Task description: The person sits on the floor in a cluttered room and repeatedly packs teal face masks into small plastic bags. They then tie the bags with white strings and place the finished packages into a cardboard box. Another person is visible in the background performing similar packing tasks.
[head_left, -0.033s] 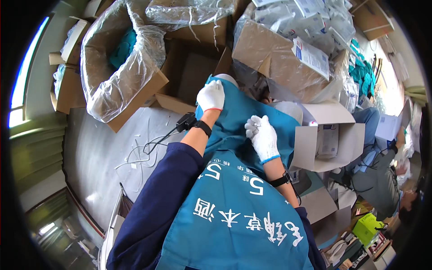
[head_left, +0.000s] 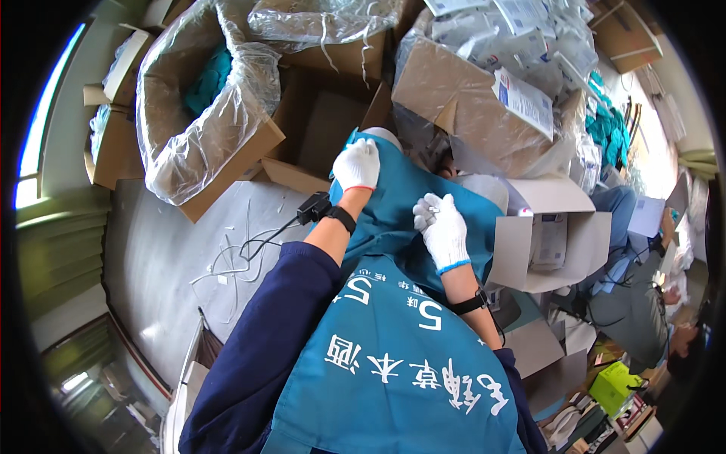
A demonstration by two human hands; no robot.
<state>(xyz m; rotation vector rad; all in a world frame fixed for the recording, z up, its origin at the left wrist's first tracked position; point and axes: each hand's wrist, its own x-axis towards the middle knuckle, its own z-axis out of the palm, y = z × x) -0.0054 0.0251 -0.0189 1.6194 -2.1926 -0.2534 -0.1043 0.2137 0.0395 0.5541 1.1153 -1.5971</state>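
Blue-green apron (head_left: 393, 321) spread over the person's lap, two white-gloved hands above it.
The left hand (head_left: 355, 165) is near the knee, the right hand (head_left: 442, 231) nearer the body, fingers curled inward on both — whether they grasp anything, I cannot tell. A white carton (head_left: 512, 246) stands to the right; farther out, a plastic-lined carton (head_left: 234, 168) and a carton heaped with packets (head_left: 435, 83).

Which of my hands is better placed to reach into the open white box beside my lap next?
Probably your right hand: it's nearer that white box, while your left hand is farther across the apron.
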